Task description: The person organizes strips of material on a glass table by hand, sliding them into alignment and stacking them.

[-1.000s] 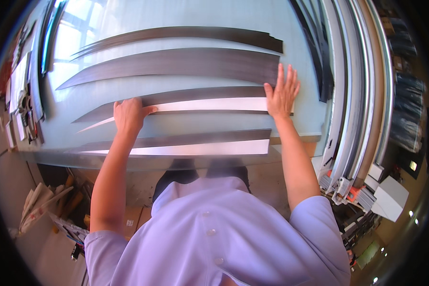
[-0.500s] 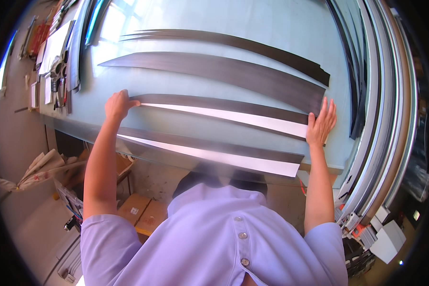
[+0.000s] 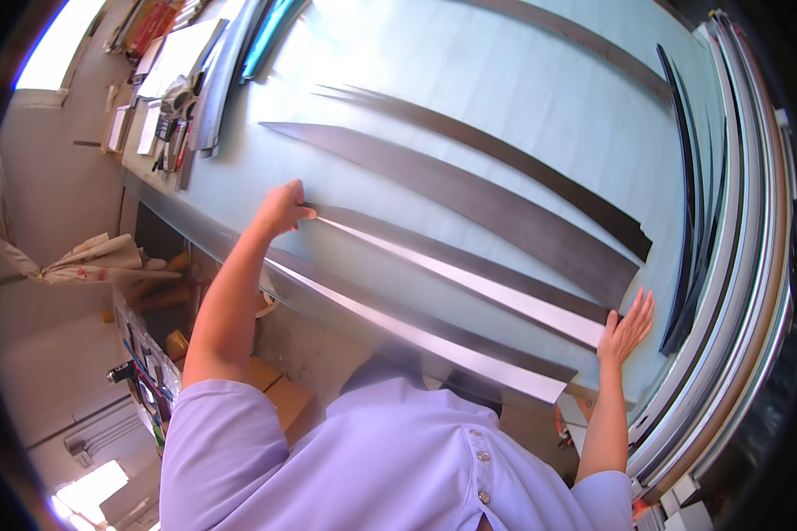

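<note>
A long tapered strip (image 3: 469, 257), dark grey with a white band along its near side, lies on the pale table (image 3: 505, 115). My left hand (image 3: 282, 209) pinches its narrow left end between thumb and fingers. At the wide right end, my right hand (image 3: 627, 329) lies with fingers outstretched, its thumb touching the strip's corner. Just beyond lies a broad plain grey strip (image 3: 469, 190), pointed at the left. Farther back is a narrower dark strip (image 3: 522, 155) with split tips. A second grey-and-white strip (image 3: 425, 336) appears along the table's front edge, nearest my body.
Another dark strip (image 3: 584, 35) lies at the far side. Thin black strips (image 3: 686, 221) lie at the right, beside long rails (image 3: 744, 265). Scissors (image 3: 179, 97), papers and long profiles (image 3: 230, 80) sit at the left. Cardboard boxes (image 3: 283, 398) are below the table.
My view has turned, so the table and strips slant more steeply down to the right. Both hands keep their places at the two ends of the same strip.
</note>
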Demonstrator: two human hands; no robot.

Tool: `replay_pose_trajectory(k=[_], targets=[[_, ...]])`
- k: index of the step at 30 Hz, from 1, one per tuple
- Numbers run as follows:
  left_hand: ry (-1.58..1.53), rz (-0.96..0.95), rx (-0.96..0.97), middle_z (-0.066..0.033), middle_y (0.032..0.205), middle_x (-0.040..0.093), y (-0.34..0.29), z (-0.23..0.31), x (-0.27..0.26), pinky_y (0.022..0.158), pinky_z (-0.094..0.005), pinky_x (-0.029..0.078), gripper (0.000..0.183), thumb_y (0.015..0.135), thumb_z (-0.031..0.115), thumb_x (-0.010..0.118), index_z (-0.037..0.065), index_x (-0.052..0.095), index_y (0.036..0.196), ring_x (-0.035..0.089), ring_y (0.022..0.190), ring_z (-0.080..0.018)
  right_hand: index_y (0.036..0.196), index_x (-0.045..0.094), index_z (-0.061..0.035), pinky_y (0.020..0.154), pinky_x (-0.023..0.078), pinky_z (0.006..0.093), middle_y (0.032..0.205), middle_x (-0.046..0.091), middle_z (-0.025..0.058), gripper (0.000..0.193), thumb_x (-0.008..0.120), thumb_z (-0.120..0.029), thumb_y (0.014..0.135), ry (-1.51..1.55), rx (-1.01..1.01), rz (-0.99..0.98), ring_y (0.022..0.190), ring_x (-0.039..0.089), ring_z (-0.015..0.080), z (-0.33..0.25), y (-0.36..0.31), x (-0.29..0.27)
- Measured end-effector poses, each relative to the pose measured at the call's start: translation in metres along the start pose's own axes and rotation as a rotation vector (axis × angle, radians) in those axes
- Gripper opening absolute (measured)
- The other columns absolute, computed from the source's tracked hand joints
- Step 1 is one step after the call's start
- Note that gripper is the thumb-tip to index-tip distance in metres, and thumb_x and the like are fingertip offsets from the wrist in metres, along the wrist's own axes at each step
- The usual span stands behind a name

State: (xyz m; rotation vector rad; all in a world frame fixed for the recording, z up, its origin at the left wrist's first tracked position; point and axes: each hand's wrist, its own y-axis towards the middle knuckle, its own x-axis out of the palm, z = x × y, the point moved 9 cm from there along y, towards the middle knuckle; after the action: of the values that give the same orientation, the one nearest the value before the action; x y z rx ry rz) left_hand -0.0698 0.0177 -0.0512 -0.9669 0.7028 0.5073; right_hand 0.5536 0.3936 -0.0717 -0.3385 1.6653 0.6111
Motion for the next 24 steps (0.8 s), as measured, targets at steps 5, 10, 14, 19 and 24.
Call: replay_pose_trajectory(k=[5,10,14,19,24], targets=[[0.064,0.008,-0.003,-0.0203,0.081,0.067,0.006,-0.004,0.000,0.061,-0.0438,0.055,0.039,0.075,0.021,0.084,-0.001,0.056,0.090,0.070,0.066,-0.0320,0.161,0.027,-0.0135,0.122,0.014,0.0557,0.165,0.025,0.0152,0.079,0.062,-0.030,0.092,-0.033,0.046,-0.006,0.153,0.021,0.0360,-0.002,-0.002,-0.010],[0.280,0.131,0.133,-0.0184,0.079,0.069,0.015,-0.012,-0.005,0.064,-0.0445,0.055,0.047,0.067,0.027,0.092,0.001,0.060,0.089,0.070,0.067,-0.0344,0.162,0.025,-0.0150,0.121,0.013,0.0588,0.167,0.022,0.0147,0.076,0.058,-0.036,0.096,-0.076,0.053,0.051,0.154,0.021,0.0348,-0.005,-0.005,-0.008],[0.250,0.206,0.149,-0.0171,0.089,0.070,0.027,-0.033,0.007,0.075,-0.0479,0.053,0.046,0.065,0.030,0.092,0.004,0.063,0.090,0.069,0.087,-0.0369,0.162,0.024,-0.0162,0.122,0.013,0.0570,0.167,0.022,0.0130,0.068,0.046,-0.042,0.103,-0.169,0.063,0.027,0.154,0.021,0.0328,0.005,-0.007,0.003],[0.106,0.250,0.213,-0.0168,0.094,0.070,0.012,-0.016,0.002,0.078,-0.0478,0.052,0.044,0.067,0.033,0.088,0.006,0.063,0.092,0.067,0.093,-0.0379,0.159,0.030,-0.0134,0.118,0.021,0.0568,0.164,0.028,0.0158,0.070,0.056,-0.036,0.097,-0.122,0.170,0.097,0.151,0.026,0.0335,0.033,-0.005,-0.010],[-0.103,0.427,0.230,-0.0164,0.091,0.069,0.008,-0.051,0.001,0.076,-0.0468,0.052,0.035,0.073,0.028,0.083,0.008,0.065,0.095,0.066,0.091,-0.0372,0.143,0.048,-0.0064,0.111,0.031,0.0551,0.150,0.045,0.0177,0.068,0.076,-0.027,0.084,0.056,0.101,0.182,0.140,0.040,0.0385,0.055,-0.005,-0.018]])
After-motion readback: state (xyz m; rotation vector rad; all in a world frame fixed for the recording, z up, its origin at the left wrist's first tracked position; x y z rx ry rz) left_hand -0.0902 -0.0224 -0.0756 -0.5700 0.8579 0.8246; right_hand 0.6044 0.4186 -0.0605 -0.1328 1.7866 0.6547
